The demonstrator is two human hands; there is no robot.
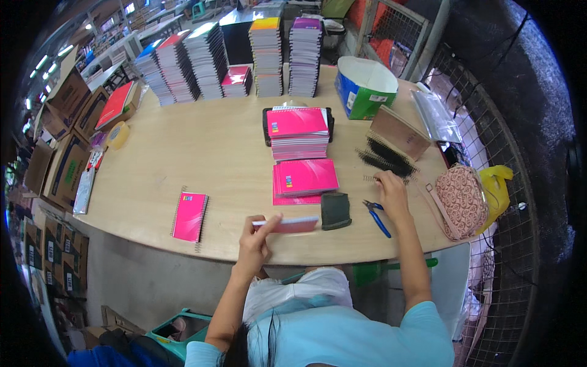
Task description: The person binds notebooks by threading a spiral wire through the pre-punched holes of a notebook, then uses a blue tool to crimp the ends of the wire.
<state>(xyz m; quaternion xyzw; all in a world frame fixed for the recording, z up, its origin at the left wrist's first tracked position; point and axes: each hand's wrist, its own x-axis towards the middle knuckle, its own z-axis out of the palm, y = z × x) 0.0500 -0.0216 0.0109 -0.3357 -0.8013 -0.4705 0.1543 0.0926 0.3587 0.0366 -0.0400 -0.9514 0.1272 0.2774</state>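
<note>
Over the table's near edge, my left hand (254,244) grips a thin notebook (296,225), tilted so that mostly its edge shows. My right hand (391,186) is at the right, its fingers pinching a dark wire spiral (369,178) beside a pile of black binding spirals (388,158). Blue-handled pliers (378,219) lie just below that hand. Between the hands are a dark green pad (335,211) and a stack of pink notebooks (309,176). A pink notebook with a spiral along its side (190,217) lies alone to the left.
Another pink notebook stack (299,137) stands farther back on a black tray. Tall stacks of bound notebooks (266,58) line the far edge. At right are an open green-blue box (367,92), a brown carton (398,133) and a patterned pouch (461,202). Tape (117,136) sits left.
</note>
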